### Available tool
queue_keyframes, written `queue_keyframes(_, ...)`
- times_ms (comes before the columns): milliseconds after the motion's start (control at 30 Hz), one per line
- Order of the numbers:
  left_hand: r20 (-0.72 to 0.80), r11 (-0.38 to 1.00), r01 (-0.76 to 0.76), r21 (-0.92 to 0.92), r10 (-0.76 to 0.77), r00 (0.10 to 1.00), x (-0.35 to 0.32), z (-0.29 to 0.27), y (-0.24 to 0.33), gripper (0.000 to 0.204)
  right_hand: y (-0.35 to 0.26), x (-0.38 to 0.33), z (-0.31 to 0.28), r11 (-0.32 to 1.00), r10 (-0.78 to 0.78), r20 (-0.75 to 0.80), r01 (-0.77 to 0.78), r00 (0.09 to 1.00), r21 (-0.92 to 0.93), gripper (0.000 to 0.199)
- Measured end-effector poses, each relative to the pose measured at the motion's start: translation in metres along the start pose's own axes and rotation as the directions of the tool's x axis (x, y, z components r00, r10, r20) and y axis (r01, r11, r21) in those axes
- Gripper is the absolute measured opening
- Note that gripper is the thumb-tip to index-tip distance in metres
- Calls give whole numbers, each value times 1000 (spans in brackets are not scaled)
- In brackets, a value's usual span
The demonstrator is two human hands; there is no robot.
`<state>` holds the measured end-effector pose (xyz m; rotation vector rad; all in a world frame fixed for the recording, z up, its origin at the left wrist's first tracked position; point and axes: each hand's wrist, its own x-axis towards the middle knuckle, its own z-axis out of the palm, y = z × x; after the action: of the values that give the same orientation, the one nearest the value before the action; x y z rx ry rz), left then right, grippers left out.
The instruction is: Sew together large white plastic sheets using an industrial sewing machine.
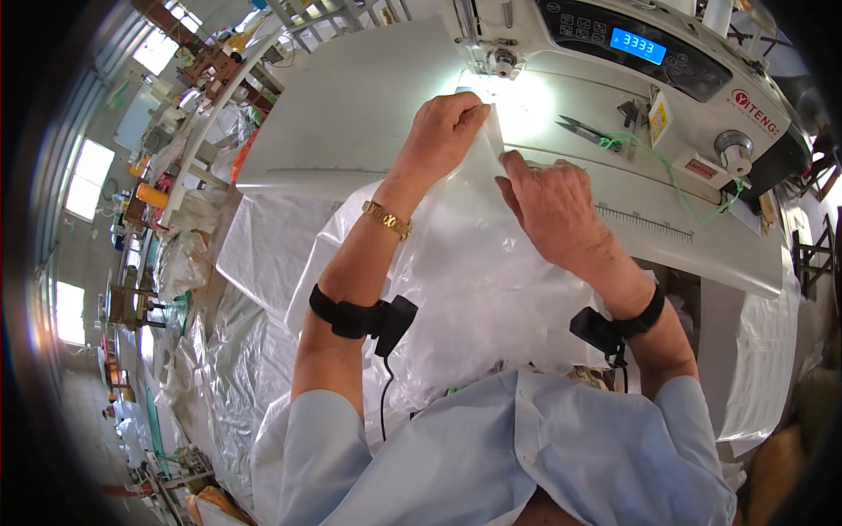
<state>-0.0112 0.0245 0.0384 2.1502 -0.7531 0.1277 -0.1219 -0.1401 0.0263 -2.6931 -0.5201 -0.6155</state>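
Left hand [449, 130] closed, pinching far tip of film [469, 223] just short of machine head [503, 61]; fingers probably best kept clear. Film drapes near, between arms; even tension should help. Right hand [560, 203] half-curled at film's right edge, hold unclear. Snips [586, 131] farther right.

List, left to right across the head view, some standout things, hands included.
Orange cylinder, gold-coloured wristband, left hand, right hand, lit blue display, round metallic knob.
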Motion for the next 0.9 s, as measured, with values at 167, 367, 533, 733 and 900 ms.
queue_keyframes(167,15,986,17,164,-20,1000,17,23,-27,28,55,41,-1,987,-35,151,11,988,159,12)
queue_keyframes(367,46,977,33,209,-44,998,43,46,-53,28,100,65,57,968,-52,40,41,998,246,14)
queue_keyframes(533,3,977,2,213,-3,1000,51,52,-73,26,103,73,76,977,-162,9,159,987,140,17)
queue_keyframes(733,-80,944,41,327,-16,997,53,46,-69,24,106,72,83,965,-246,7,245,969,90,19)
queue_keyframes(900,-158,845,-174,505,289,944,25,40,-36,16,94,67,77,979,-202,53,203,978,-9,18)
